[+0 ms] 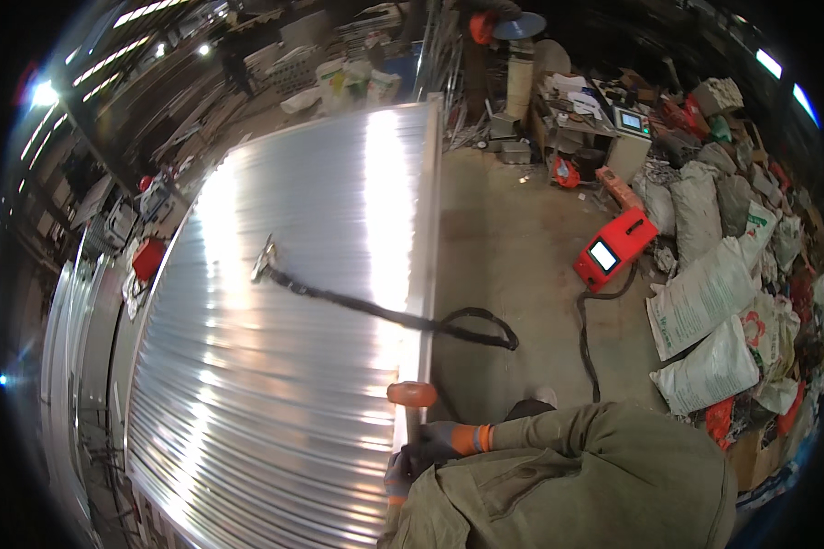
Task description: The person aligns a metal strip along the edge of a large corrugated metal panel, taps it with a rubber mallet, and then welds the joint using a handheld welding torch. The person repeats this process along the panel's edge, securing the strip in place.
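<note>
Workshop: contains ribbed metal panel [293,220]; mallet [412,394] at panel's right edge; red machine [625,240] with screen [602,257] on floor [494,238]; heaped sacks [705,297].

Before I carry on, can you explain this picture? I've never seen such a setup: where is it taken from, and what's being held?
There is no robot here. A person wears a wide fisheye camera on their head, looking down, so straight edges bend near the rim. The green sleeves at the bottom are the wearer's own.

The right hand and left hand wear dark gloves with orange cuffs, close together at the panel's edge. The right holds a mallet with an orange head; whether the left helps is hard to tell.

The big shiny, ribbed surface is the panel. On it lies a small tool with a black hose that runs over the edge. To the right, a red box with a lit screen stands on the floor.
</note>
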The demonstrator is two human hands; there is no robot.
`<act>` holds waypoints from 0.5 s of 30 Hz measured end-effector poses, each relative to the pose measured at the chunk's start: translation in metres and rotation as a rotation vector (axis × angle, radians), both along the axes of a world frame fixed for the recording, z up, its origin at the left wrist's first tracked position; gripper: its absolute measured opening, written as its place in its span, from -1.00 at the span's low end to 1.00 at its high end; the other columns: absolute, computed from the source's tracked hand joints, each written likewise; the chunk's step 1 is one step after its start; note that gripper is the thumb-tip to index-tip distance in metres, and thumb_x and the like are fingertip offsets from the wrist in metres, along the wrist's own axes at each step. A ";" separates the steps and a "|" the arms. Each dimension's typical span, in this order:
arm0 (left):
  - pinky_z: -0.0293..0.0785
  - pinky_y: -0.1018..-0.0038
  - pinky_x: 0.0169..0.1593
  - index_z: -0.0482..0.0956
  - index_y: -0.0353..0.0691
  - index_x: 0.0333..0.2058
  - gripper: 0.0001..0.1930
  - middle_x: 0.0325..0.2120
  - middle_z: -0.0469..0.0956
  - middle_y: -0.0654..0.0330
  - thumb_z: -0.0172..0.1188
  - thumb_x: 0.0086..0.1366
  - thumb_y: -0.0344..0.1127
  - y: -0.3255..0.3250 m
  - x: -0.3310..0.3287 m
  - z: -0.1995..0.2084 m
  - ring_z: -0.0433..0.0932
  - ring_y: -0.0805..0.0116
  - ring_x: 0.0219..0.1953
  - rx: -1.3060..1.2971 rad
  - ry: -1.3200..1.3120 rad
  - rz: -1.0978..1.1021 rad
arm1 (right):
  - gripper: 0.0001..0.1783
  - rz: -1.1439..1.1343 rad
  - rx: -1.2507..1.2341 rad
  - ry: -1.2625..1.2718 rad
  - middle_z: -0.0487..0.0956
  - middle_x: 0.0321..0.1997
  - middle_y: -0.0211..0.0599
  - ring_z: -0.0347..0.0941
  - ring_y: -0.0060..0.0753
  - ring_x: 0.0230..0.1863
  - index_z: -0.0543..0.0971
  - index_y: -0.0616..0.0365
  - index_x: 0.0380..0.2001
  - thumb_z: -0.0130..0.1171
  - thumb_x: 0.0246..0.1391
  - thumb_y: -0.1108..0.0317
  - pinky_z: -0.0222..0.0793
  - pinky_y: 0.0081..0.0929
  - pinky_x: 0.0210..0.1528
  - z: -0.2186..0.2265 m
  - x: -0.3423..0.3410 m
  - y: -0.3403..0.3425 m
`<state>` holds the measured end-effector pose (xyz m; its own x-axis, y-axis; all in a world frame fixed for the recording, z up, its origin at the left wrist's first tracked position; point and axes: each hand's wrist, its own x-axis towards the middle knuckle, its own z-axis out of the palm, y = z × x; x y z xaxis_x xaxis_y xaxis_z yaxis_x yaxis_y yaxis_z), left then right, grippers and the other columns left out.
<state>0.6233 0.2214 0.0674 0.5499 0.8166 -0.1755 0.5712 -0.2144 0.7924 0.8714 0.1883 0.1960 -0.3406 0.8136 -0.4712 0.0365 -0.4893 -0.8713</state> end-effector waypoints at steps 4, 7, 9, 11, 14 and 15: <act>0.66 0.12 0.00 0.63 -0.15 0.28 -0.42 0.08 0.67 -0.01 0.46 0.31 -0.18 0.019 0.120 0.032 0.73 -0.06 -0.04 0.125 -0.043 -0.241 | -0.44 -0.288 -0.046 -0.145 0.68 0.14 -0.17 0.62 -0.20 0.13 0.64 0.17 0.20 0.21 0.41 -0.07 0.51 -0.17 0.27 -0.006 0.122 -0.026; 0.62 0.13 0.20 0.60 -0.16 0.30 -0.39 0.19 0.63 -0.02 0.46 0.32 -0.13 0.015 0.244 0.056 0.66 -0.12 0.17 0.110 0.047 -0.385 | -0.47 -0.506 -0.013 -0.129 0.68 0.12 -0.16 0.63 -0.20 0.11 0.62 0.20 0.18 0.25 0.40 -0.01 0.53 -0.18 0.24 -0.016 0.232 -0.047; 0.58 0.14 0.26 0.59 -0.16 0.31 -0.38 0.23 0.59 -0.06 0.48 0.31 -0.13 0.007 0.339 0.056 0.61 -0.13 0.24 0.024 -0.091 -0.441 | -0.48 -0.623 0.030 -0.082 0.68 0.10 -0.15 0.64 -0.20 0.09 0.61 0.22 0.17 0.28 0.39 0.02 0.55 -0.18 0.22 -0.023 0.310 -0.070; 0.54 0.13 0.32 0.58 -0.16 0.32 -0.37 0.27 0.57 -0.10 0.49 0.31 -0.15 0.004 0.410 0.050 0.56 -0.14 0.30 0.109 -0.192 -0.450 | -0.50 -0.702 0.171 -0.106 0.67 0.09 -0.14 0.64 -0.20 0.08 0.59 0.24 0.16 0.31 0.38 0.06 0.57 -0.19 0.20 -0.029 0.386 -0.099; 0.43 0.10 0.43 0.58 -0.22 0.32 -0.38 0.29 0.54 -0.16 0.48 0.31 -0.22 0.016 0.478 0.022 0.47 -0.18 0.39 0.258 -0.345 -0.302 | -0.68 -1.330 -0.072 0.324 0.68 -0.02 -0.12 0.67 -0.14 -0.06 0.60 0.21 0.02 0.21 0.44 0.18 0.60 -0.14 0.06 -0.057 0.491 -0.134; 0.40 0.15 0.45 0.59 -0.22 0.29 -0.51 0.31 0.54 -0.06 0.29 0.41 -0.28 0.035 0.486 0.014 0.47 0.01 0.38 0.318 -0.298 -0.197 | -0.73 -1.467 -0.009 0.492 0.66 -0.17 -0.13 0.64 -0.17 -0.20 0.60 0.19 -0.12 0.13 0.49 0.19 0.58 -0.14 -0.13 -0.073 0.525 -0.152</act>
<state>1.1090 0.2559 0.0810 0.6878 0.6794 0.2554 0.2532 -0.5544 0.7928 1.3967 0.0365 0.1227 0.6095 0.5587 -0.5625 -0.7435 0.1567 -0.6501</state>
